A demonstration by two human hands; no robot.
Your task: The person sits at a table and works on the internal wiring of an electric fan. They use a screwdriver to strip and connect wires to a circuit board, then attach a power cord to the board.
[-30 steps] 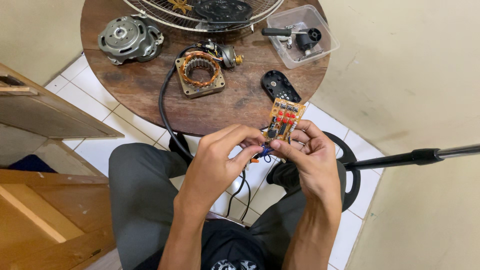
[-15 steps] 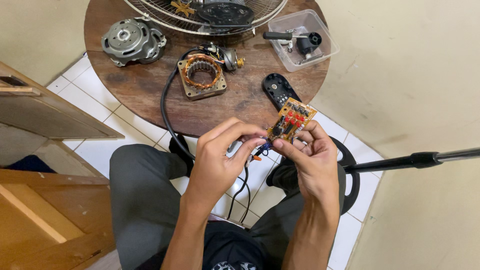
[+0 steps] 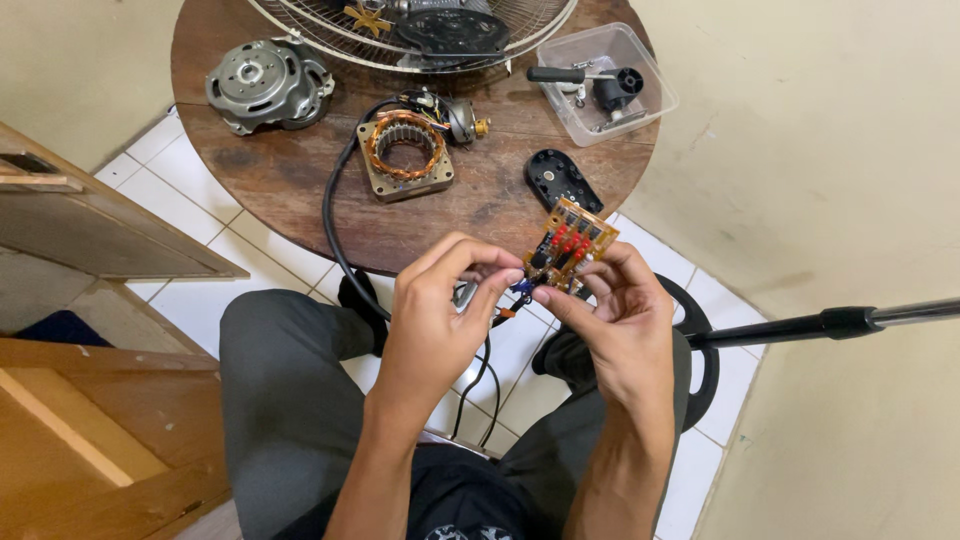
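A: What's cut off?
B: At twelve o'clock, the fan grille [image 3: 400,40] runs past the top edge. The pole [image 3: 850,322] leaves at three.

A: Hidden?
B: The left hand [image 3: 440,320] covers whatever its fingertips pinch; the wires there are too small to tell.

There are two hands: a left hand [image 3: 440,320] and a right hand [image 3: 615,315]. There is one small orange board [image 3: 570,245] with four red parts on it. There is one round wooden table [image 3: 290,180]. On it sit one wire fan cover [image 3: 330,35], one grey round motor shell [image 3: 265,85], one ring of copper wire [image 3: 403,150], one flat black piece [image 3: 562,180] and one clear plastic box [image 3: 640,65]. One black pole [image 3: 840,322] sticks out on the right.
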